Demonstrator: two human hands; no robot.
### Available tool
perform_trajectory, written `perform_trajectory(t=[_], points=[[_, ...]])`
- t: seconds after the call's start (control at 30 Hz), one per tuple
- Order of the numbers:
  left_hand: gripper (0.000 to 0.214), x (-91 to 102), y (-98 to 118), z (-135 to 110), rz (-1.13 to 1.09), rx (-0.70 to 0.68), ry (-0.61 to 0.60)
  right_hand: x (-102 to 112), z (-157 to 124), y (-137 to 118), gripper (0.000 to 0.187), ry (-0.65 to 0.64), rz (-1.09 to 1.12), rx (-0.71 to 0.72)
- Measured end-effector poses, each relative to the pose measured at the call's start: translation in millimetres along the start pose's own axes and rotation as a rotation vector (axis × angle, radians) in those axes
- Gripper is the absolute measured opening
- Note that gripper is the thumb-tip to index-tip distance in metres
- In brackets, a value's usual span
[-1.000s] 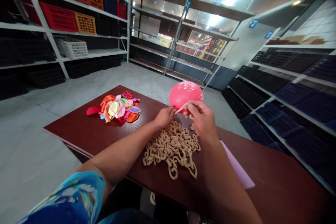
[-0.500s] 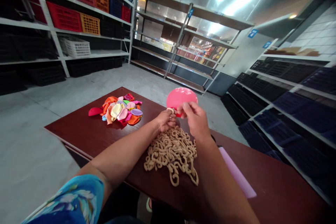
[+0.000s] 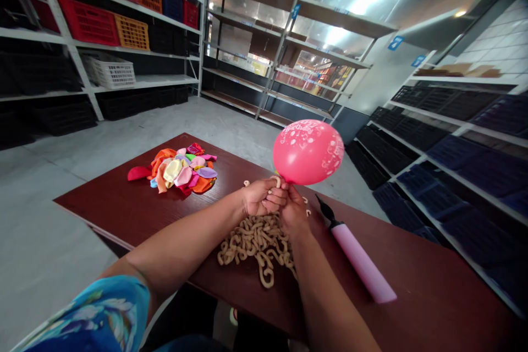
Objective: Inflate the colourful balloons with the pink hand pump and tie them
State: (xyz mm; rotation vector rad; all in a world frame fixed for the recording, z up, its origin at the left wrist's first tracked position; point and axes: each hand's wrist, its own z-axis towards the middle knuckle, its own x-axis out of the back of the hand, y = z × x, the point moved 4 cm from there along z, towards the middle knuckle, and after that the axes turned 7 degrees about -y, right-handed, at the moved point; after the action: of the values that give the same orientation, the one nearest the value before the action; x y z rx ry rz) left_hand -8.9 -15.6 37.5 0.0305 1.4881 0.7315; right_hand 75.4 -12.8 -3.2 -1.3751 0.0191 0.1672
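An inflated pink balloon (image 3: 308, 150) with white print stands above my two hands, its neck down between them. My left hand (image 3: 261, 198) is closed around the neck and a beige curly cord end (image 3: 277, 181). My right hand (image 3: 294, 209) is closed too, pressed against the left, pinching the neck from the right. Under both hands lies a pile of beige curly cord (image 3: 256, 242) on the dark red table (image 3: 124, 203).
A heap of flat coloured balloons (image 3: 177, 173) lies at the table's far left. A pink hand pump (image 3: 357, 256) with a black nozzle lies right of my hands. Shelving racks with crates line the left, back and right walls.
The balloon has risen and swung to the right, above my hands. My hands came together at its neck, and my right arm no longer covers the pump.
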Motion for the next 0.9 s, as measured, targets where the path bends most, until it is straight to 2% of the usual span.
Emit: perform_trajectory(t=[0.1,0.27,0.4,0.5,0.6,0.7,0.83,0.9], points=[[0.011,-0.7,-5.5,0.8,-0.016,0.036,-0.004,-5.7,-3.0,-4.0,0.030,-0.074,0.172,0.006],[0.011,-4.3,-10.2,-0.3,-0.033,0.077,-0.017,-10.5,-6.3,-9.1,0.026,-0.176,0.208,-0.026],[0.010,-4.6,-7.5,-1.8,-0.022,0.067,0.006,-4.3,-5.6,-2.4,0.019,-0.112,0.171,-0.059],[0.012,2.2,-1.3,-2.1,-0.016,0.062,0.051,7.6,-1.6,1.7,0.019,0.040,0.103,-0.030],[0.014,15.2,5.4,-1.0,0.030,0.046,0.153,18.7,1.9,2.1,0.023,0.209,-0.002,-0.009],[0.014,29.9,10.2,0.5,0.210,-0.012,0.316,21.7,1.5,0.1,0.023,0.305,-0.041,-0.044],[0.023,45.0,19.2,-0.4,0.715,-0.184,0.603,16.0,-2.2,-8.1,0.024,0.274,-0.079,-0.055],[0.029,48.7,24.1,-0.9,0.931,-0.271,0.680,14.0,-4.1,-11.9,0.025,0.242,-0.105,-0.054]])
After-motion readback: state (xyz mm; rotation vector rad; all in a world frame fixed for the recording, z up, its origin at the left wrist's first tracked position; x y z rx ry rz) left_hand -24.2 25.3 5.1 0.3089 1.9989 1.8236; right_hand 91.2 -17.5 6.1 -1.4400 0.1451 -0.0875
